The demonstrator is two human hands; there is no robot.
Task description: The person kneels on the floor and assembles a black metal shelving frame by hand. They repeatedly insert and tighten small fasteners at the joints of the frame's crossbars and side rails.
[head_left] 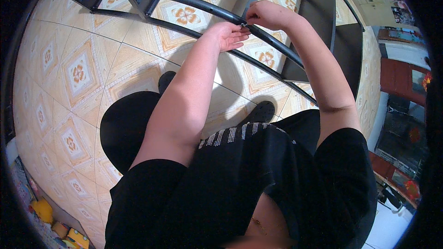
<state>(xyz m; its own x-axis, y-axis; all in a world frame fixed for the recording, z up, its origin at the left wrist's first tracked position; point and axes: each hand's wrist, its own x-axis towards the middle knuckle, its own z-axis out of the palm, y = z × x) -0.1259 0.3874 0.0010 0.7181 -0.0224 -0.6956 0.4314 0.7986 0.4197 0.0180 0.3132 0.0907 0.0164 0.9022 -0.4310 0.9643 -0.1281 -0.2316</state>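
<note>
A black metal rack frame (189,2) with dark shelf boards (318,14) lies across the tiled floor in front of me. My left hand (228,37) is palm up at the near tube, fingers stretched out and slightly spread, fingertips just below a joint. Across the tube from it, my right hand (267,14) is bent down with its fingers curled together at that same joint. A small silvery fitting (243,25) shows between the two hands. Whatever the right fingertips pinch, if anything, is hidden.
My dark shoes (260,110) rest on the patterned tile floor (78,74) close to the rack. A round black shape (127,127), perhaps my knee or a seat, is at left. Yellow toy-like items (42,210) lie lower left. Reddish-brown furniture (397,80) stands at right.
</note>
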